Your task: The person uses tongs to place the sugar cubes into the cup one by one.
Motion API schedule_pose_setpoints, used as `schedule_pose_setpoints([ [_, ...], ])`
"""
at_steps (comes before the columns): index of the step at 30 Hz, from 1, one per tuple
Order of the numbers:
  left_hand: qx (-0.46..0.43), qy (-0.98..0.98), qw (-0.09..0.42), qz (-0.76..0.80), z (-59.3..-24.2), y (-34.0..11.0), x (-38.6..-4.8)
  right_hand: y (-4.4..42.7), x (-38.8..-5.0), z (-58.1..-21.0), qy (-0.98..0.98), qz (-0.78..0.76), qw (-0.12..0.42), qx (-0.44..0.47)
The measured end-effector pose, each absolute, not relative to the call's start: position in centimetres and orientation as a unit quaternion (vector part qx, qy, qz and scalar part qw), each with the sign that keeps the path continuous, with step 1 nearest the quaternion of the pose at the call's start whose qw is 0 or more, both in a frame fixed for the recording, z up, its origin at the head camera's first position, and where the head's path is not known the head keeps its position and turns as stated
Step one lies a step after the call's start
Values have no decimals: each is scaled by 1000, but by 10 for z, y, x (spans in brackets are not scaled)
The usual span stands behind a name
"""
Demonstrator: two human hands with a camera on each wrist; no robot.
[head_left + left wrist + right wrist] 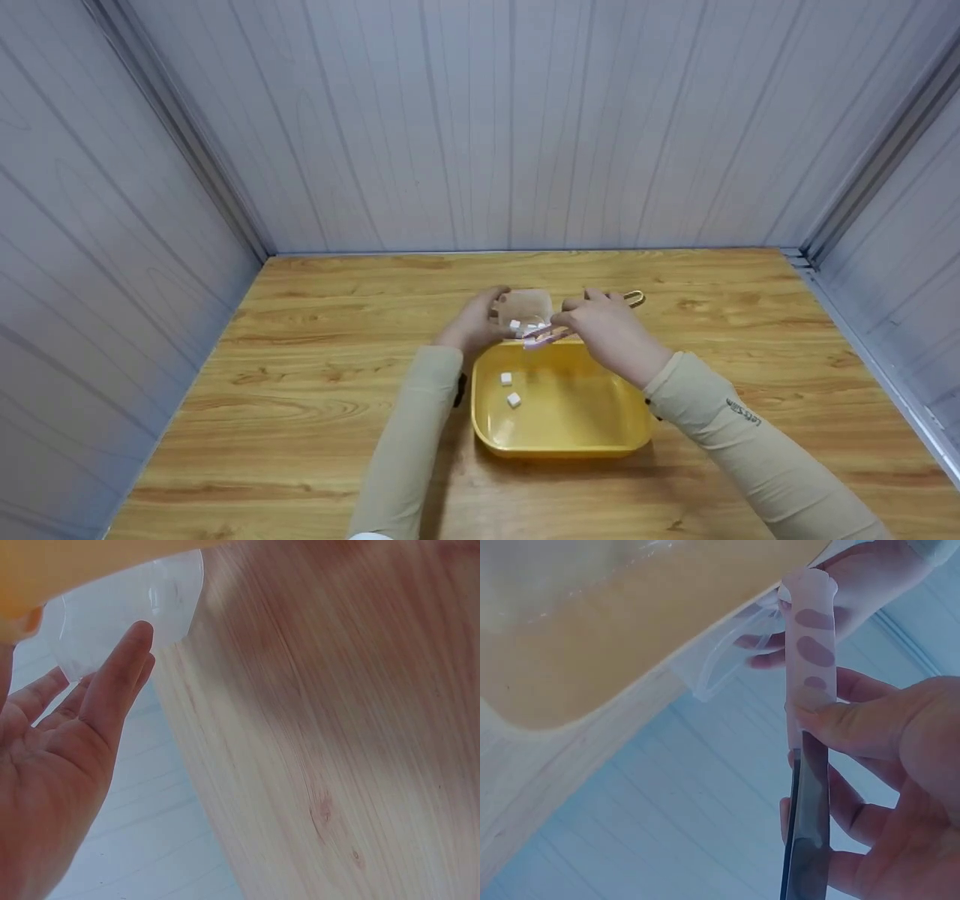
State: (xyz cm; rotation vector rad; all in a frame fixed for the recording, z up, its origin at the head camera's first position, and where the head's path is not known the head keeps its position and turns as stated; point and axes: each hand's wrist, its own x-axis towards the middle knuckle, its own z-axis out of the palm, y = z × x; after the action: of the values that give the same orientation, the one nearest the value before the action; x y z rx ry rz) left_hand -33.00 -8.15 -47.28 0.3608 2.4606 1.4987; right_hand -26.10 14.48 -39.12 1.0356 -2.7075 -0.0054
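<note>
My left hand holds a small clear plastic container by its side, tilted over the far rim of a yellow basin. Several white cubes lie in the low part of the container. With thumb and fingers, my right hand pinches metal tongs with pale, pinkish tips. Those tips are at the container's near edge, among the cubes; whether they grasp one, I cannot tell. Two white cubes sit apart on the left of the basin's floor. In the left wrist view, fingers support the container.
The basin stands on a wood-grain table. Pale panelled walls enclose the table's back and both sides. Both forearms, in beige sleeves, reach in from the near edge, one on each side of the basin.
</note>
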Motion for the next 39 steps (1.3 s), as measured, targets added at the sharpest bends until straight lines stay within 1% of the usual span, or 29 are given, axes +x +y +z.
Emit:
schedule_pose_setpoints([
  [6, 137, 863, 109, 473, -473, -82, -332, 148, -268, -387, -934, 4, 117, 339],
  [12, 125, 866, 111, 472, -473, -82, -332, 150, -278, -387, -937, 7, 121, 327],
  [17, 124, 858, 111, 485, -473, -82, -332, 151, -285, -389, -947, 22, 106, 302],
  [31, 128, 868, 107, 468, -471, -82, -332, 150, -298, -407, -960, 27, 82, 266],
  [36, 140, 872, 99, 459, -471, -81, -333, 148, -299, -412, -961, 21, 85, 263],
  [39, 134, 868, 105, 467, -472, -81, -333, 147, -299, -414, -960, 25, 89, 263],
])
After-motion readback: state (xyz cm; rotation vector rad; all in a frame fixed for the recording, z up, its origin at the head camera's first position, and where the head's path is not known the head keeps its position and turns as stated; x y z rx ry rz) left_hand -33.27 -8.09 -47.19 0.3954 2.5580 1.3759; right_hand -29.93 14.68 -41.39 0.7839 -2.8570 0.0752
